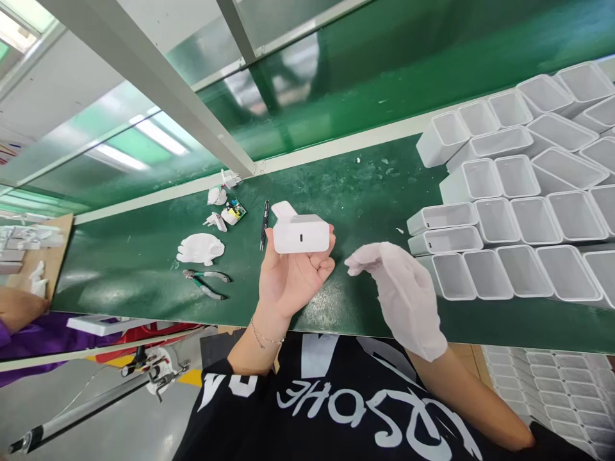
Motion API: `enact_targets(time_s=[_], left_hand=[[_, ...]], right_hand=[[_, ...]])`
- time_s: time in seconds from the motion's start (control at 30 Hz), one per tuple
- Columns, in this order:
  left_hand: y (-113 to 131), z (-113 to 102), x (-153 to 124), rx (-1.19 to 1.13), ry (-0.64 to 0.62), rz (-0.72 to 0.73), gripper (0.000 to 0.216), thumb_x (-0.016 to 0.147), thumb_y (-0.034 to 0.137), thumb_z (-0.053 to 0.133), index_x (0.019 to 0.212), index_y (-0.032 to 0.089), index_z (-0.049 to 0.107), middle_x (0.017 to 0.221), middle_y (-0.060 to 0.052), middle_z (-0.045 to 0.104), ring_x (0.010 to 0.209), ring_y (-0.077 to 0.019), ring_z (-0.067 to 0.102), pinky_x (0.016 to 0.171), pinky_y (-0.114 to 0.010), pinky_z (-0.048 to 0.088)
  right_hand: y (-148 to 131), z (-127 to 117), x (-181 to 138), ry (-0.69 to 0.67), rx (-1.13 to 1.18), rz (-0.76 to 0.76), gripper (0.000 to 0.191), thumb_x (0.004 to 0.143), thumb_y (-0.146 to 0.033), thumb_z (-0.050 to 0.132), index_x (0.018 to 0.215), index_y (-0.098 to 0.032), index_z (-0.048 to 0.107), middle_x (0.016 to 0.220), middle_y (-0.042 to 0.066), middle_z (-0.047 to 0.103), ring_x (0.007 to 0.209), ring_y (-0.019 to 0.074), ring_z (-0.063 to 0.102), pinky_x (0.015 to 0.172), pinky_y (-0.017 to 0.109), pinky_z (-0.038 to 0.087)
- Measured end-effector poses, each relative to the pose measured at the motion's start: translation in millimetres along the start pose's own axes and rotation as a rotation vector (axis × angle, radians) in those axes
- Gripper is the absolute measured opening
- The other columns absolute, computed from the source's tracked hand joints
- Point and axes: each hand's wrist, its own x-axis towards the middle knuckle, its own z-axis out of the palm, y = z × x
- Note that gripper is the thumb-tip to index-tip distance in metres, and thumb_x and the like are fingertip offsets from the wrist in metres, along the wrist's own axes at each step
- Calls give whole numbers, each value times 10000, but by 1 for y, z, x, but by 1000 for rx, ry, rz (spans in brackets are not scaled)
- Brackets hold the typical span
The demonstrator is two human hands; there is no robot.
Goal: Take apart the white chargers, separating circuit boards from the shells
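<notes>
My bare left hand (295, 278) is closed around a white plastic housing (312, 238), held up over the green bench. A small dark slot marks the housing's near face, and a rounded white piece (283, 209) shows behind its upper left. To the right, my right hand (401, 294) wears a white glove. Its fingers are bent and pressed together, pointing at the housing but apart from it; I see nothing in them. Left of my left hand lie a black pen-like tool (264, 224), a crumpled white glove (200, 248) and green-handled pliers (207, 282).
Rows of open white housings (523, 218) cover the bench's right side. White plug parts and a small circuit board (234, 212) lie at the back left. A grey post (158, 83) rises behind the bench. Another person's arm (22, 310) is at far left.
</notes>
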Motion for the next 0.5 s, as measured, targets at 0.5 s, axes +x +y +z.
enact_targets(time_s=[0.5], left_hand=[[110, 24, 139, 961, 34, 681, 529, 1024, 172, 412, 1535, 135, 280, 1360, 11, 599, 1325, -169, 598, 1015, -223, 478]], right_hand=[[19, -2, -5, -76, -549, -294, 328, 1093, -331, 416, 1029, -195, 707, 980, 78, 755, 913, 196, 722, 856, 341, 605]])
